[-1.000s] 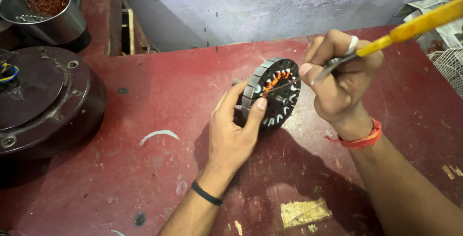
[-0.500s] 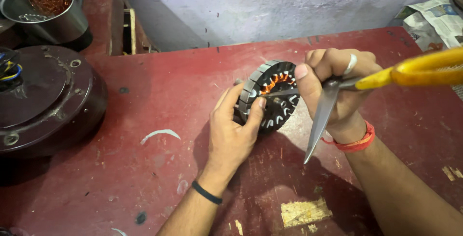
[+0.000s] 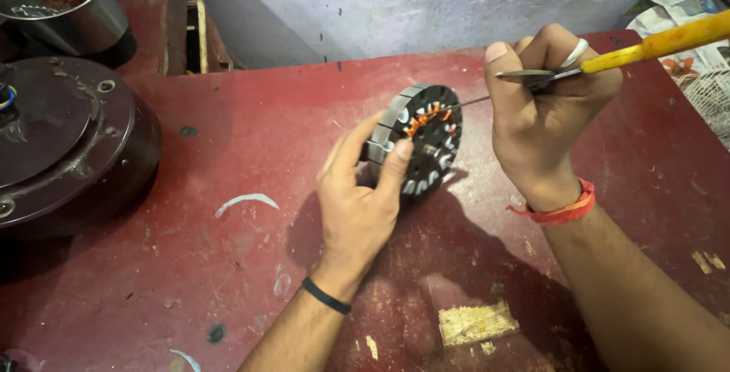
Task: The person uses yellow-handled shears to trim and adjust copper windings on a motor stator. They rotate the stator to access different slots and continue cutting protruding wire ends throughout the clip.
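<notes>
- Steadying a round motor stator (image 3: 420, 138) on edge on the red tabletop (image 3: 228, 265), the left hand (image 3: 359, 198) pinches its rim between thumb and fingers.
- The right hand (image 3: 544, 117) is closed around yellow-handled scissors (image 3: 578, 68); half a second ago their blades hung open and pointed down, now they lie level and closed.
- A thin wire (image 3: 468, 101) runs taut from the copper windings to that hand, so a strand seems to be coming out.

Left hand (image 3: 359, 205) grips stator (image 3: 420, 138) upright on red table (image 3: 228, 265); right hand (image 3: 544, 113) holds yellow-handled scissors (image 3: 608, 58).
</notes>
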